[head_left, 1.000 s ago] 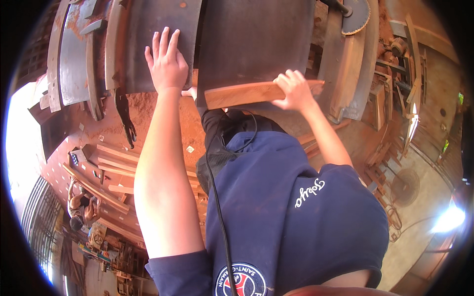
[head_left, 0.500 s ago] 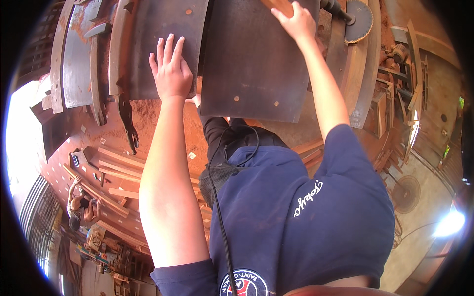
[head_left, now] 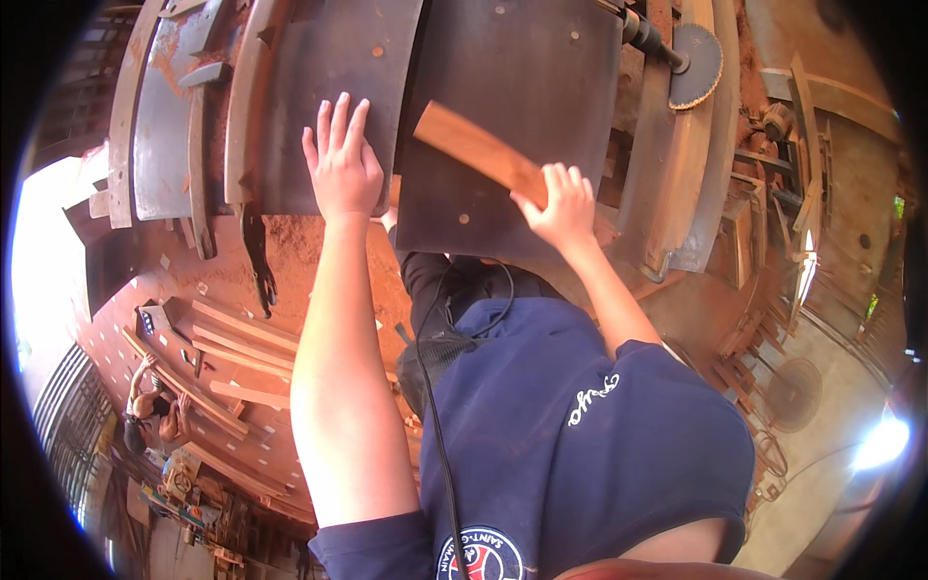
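My left hand (head_left: 343, 174) rests palm down on the left dark metal table (head_left: 319, 68) of a woodworking machine, its fingers stretched forward and slightly spread. Over the right metal table (head_left: 445, 203), my right hand (head_left: 564, 205) grips a short reddish-brown wooden board (head_left: 474, 145) near its right end. The board slants, its far end pointing up and left toward the gap between the two tables. Whether it touches the table I cannot tell. Part of the board under my right hand is hidden.
A round saw blade (head_left: 696, 66) on a shaft sits right of the right table. A hammer (head_left: 205, 74) lies at the left by a wooden beam (head_left: 249, 106). Long planks (head_left: 242, 333) lie on the dusty floor, where another person (head_left: 155, 406) crouches. A black cable (head_left: 440, 435) hangs along my shirt.
My right hand has drawn back toward me, bringing the board from the upper edge down over the right table. My left hand still lies flat on the left table.
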A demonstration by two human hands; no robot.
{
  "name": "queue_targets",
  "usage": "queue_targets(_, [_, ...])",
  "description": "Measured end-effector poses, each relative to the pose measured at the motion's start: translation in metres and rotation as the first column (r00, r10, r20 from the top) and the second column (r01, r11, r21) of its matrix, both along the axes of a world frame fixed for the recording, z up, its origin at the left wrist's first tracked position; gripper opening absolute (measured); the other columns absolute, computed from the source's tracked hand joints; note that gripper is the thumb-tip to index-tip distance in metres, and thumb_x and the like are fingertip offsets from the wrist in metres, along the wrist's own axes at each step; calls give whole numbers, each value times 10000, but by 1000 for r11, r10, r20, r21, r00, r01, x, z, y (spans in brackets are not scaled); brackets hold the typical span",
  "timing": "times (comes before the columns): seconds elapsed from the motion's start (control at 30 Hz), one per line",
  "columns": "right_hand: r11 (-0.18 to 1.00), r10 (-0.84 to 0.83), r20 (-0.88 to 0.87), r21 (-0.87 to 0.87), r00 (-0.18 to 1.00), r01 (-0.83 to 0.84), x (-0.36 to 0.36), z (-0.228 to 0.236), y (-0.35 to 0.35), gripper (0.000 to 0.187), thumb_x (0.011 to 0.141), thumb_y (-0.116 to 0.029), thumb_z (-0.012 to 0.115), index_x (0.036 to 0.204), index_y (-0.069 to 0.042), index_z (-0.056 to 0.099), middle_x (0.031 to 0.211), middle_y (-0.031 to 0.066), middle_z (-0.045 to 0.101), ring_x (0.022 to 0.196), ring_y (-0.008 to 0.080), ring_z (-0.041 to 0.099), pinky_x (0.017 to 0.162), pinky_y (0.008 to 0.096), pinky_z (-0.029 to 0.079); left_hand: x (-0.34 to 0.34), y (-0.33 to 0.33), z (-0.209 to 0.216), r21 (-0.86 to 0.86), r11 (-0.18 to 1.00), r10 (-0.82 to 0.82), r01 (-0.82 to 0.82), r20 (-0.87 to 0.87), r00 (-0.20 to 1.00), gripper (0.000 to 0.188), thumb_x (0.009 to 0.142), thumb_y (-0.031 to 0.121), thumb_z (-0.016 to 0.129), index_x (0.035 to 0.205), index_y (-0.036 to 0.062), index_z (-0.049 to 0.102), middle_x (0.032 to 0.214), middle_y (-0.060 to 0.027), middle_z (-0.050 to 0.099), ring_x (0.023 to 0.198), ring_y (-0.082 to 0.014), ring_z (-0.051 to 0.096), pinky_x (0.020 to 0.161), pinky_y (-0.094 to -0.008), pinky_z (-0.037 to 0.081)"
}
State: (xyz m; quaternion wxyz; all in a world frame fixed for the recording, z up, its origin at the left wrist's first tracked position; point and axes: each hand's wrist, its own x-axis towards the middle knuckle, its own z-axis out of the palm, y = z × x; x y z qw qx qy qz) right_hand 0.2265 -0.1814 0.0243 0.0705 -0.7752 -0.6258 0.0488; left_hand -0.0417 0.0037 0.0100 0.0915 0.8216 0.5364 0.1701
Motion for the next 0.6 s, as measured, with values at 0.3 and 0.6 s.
queue_targets(0.3, [942,-287,44,191,957,274,59,-35,214,567,840,-549,741,1037,-26,648,1001,146,718,1003,328,666,855,496,512,2,3,1,-3,1000,-29,29,-11,1000,523,947,78,483,1452,193,553,1585,-30,459,1510,-246,347,1245,-492,199])
queue_targets(0.6, [951,-254,-26,176,967,254,33,-23,112,581,853,-513,744,1098,-3,609,1012,160,703,980,345,641,833,490,500,-6,-4,-2,2,999,-36,36,-45,998,515,926,72,515,1427,181,568,1577,-36,467,1508,-264,348,1240,-517,215])
